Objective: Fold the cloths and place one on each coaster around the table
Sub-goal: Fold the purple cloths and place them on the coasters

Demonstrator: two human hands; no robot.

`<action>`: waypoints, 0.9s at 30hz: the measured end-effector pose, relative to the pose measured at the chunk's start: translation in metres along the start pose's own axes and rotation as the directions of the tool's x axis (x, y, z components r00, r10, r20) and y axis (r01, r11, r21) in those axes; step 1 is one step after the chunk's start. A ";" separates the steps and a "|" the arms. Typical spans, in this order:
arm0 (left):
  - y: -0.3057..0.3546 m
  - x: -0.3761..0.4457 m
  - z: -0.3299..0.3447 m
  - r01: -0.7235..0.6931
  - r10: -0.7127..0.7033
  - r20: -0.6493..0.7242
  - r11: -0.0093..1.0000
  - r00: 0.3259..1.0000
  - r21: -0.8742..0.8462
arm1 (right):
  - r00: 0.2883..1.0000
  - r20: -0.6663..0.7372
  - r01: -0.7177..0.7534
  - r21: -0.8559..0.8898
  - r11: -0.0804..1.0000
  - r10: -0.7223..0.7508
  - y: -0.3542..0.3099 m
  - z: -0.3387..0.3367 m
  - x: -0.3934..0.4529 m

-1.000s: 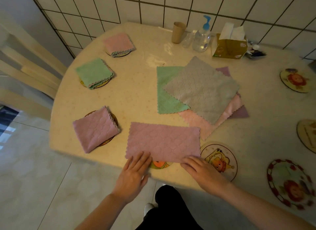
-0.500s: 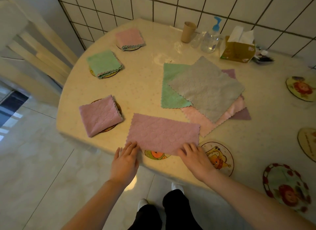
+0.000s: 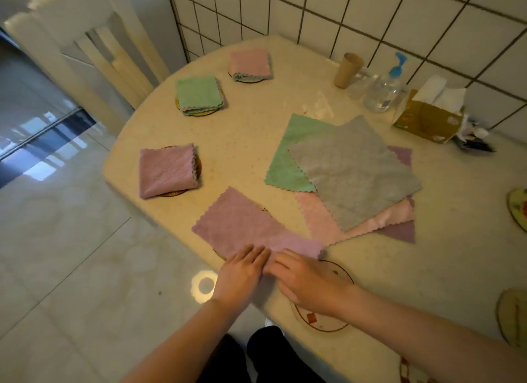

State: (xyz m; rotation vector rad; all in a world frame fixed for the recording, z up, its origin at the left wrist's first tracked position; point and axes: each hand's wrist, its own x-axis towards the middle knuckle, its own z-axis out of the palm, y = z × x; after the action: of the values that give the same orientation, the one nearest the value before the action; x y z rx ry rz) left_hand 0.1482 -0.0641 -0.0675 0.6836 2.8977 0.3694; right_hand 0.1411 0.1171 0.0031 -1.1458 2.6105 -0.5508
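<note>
Both hands are laid flat, side by side, on the near edge of the half-folded mauve cloth (image 3: 251, 226), which lies at the table's (image 3: 245, 143) front rim. The left hand (image 3: 242, 277) presses down with straight fingers, nothing gripped; the right hand (image 3: 308, 283) is spread the same way, fingertips on the cloth, its palm over a clear-rimmed coaster (image 3: 319, 322). Three folded cloths are already seated on coasters: a mauve one (image 3: 166, 170) at the left, a green one (image 3: 199, 94) beyond it, a pink one (image 3: 251, 64) farthest back. The unfolded stack (image 3: 353, 171) is seen mid-table, grey on top, green, pink and purple beneath. A tissue box (image 3: 427, 120), pump bottle (image 3: 385, 89) and paper cup (image 3: 348, 69) are lined up against the tiled wall.
</note>
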 end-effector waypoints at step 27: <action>-0.019 -0.005 -0.014 0.451 -0.652 0.219 0.212 0.726 -0.867 | 0.942 0.334 0.005 0.067 0.998 -0.027 0.133 -0.012 0.078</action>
State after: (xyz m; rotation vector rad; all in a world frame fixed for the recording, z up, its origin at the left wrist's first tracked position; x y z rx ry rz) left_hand 0.1417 -0.0853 -0.0589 -0.6327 2.2433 1.7194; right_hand -0.0018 0.1450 -0.0482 -1.1298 2.2782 -0.4000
